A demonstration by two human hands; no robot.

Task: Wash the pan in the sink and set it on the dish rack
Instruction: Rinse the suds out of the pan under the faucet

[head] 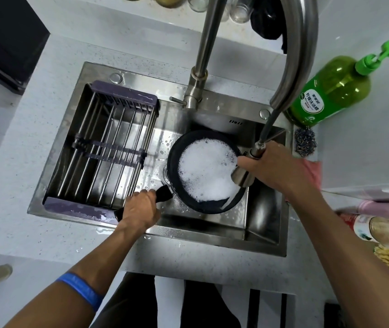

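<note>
A black pan sits in the steel sink, its inside covered with white foam. My left hand grips the pan's black handle at the sink's front. My right hand holds the pull-out spray head of the faucet, which is drawn down on its hose and points into the pan. The dish rack, with steel bars and purple ends, spans the left half of the sink and holds nothing.
The tall faucet arch rises over the sink. A green soap pump bottle and a steel scourer stand right of the sink. A pink cloth lies beside my right wrist. Jars line the back ledge.
</note>
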